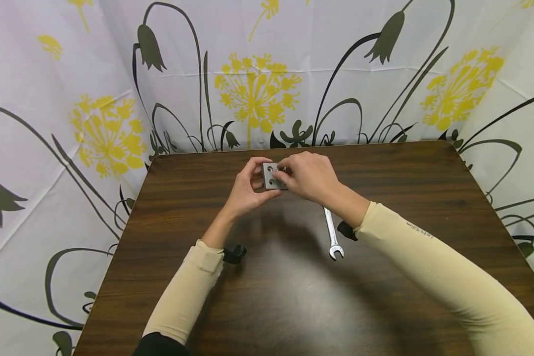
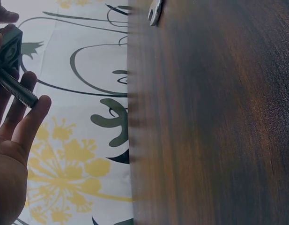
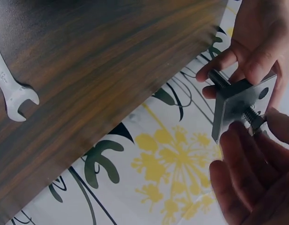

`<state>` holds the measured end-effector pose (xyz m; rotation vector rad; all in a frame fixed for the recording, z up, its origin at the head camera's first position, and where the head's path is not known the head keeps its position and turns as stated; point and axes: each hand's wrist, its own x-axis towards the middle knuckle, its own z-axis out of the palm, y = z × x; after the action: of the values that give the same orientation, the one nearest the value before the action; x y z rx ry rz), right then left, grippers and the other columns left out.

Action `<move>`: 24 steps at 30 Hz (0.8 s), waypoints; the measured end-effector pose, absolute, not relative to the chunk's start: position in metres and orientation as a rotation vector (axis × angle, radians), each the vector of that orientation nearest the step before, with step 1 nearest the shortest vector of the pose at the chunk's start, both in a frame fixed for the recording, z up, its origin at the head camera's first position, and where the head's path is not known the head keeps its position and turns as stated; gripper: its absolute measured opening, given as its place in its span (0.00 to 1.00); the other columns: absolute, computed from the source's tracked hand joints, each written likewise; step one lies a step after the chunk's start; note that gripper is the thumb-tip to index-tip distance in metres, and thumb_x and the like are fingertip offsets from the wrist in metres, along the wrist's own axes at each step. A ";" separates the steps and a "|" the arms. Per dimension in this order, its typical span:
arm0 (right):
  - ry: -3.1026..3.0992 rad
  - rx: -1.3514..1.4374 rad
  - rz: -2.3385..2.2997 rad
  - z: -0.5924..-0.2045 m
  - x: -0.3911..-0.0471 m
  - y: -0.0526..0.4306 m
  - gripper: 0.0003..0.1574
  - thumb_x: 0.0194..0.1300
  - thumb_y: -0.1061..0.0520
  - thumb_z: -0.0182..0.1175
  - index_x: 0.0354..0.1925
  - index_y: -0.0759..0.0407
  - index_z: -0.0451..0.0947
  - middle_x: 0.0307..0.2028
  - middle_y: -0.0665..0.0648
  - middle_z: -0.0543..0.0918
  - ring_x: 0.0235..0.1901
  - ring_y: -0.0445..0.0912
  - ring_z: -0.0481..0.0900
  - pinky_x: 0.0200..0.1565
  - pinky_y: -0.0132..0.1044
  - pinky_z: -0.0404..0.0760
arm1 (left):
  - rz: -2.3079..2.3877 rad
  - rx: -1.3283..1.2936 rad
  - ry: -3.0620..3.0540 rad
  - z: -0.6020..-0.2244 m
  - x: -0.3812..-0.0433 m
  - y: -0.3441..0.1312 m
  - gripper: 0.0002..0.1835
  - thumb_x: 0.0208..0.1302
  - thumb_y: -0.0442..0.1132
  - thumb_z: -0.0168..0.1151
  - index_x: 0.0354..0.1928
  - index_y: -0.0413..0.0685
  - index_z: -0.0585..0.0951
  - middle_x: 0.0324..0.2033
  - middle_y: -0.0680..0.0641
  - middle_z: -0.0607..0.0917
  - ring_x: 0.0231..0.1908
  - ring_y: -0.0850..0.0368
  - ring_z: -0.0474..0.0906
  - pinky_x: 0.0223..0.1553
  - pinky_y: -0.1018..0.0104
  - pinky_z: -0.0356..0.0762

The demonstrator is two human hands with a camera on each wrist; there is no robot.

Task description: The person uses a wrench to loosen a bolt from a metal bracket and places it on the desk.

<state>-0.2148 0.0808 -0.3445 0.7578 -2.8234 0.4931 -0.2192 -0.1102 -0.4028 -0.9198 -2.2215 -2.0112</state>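
In the head view, the left hand grips a grey metal block by its edges, raised above the far part of the surface. The right hand works at the block's face, hiding part of it. A wrench lies on the surface, partly behind the right forearm.

In the left wrist view, the threaded end of a bolt sticks out of the block, its tip close to a left fingertip.

In the right wrist view, the right thumb and fingers appear to pinch the bolt at its head, while the left fingers grasp the block. Head and threaded end line up, suggesting one bolt through the block.

The step in hand seems to be turning that bolt by hand; the next move probably calls for a steady block and a fresh twist of the head.
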 end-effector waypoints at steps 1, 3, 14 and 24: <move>-2.821 0.773 0.490 -0.345 -0.215 0.081 0.16 0.66 0.44 0.64 0.49 0.47 0.86 0.35 0.46 0.85 0.29 0.42 0.79 0.24 0.40 0.75 | -2.013 -0.919 -2.222 -0.403 -0.219 -0.110 0.37 0.47 0.18 0.72 0.59 0.27 0.65 0.50 0.33 0.80 0.47 0.47 0.82 0.46 0.55 0.83; -2.799 0.835 0.483 -0.345 -0.215 0.082 0.13 0.65 0.50 0.65 0.48 0.46 0.86 0.36 0.46 0.84 0.29 0.41 0.79 0.25 0.39 0.76 | -2.011 -0.915 -2.222 -0.403 -0.219 -0.110 0.37 0.47 0.18 0.72 0.60 0.27 0.65 0.50 0.34 0.80 0.47 0.47 0.82 0.46 0.56 0.83; -2.810 0.763 0.473 -0.345 -0.214 0.080 0.15 0.67 0.41 0.62 0.42 0.47 0.86 0.26 0.45 0.83 0.25 0.42 0.78 0.21 0.40 0.73 | -1.997 -0.923 -2.196 -0.420 -0.229 -0.112 0.38 0.46 0.19 0.74 0.60 0.35 0.68 0.50 0.37 0.81 0.48 0.48 0.81 0.45 0.56 0.84; -2.808 0.801 0.481 -0.345 -0.213 0.081 0.17 0.65 0.45 0.64 0.50 0.47 0.85 0.33 0.47 0.84 0.28 0.43 0.79 0.23 0.40 0.75 | -1.997 -0.907 -2.207 -0.405 -0.220 -0.110 0.37 0.46 0.18 0.72 0.59 0.28 0.66 0.49 0.33 0.80 0.47 0.49 0.81 0.45 0.53 0.84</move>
<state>-0.2133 0.0808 -0.3452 0.8008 -2.8078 0.4807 -0.2199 -0.1103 -0.4047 -0.9073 -2.2075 -1.9971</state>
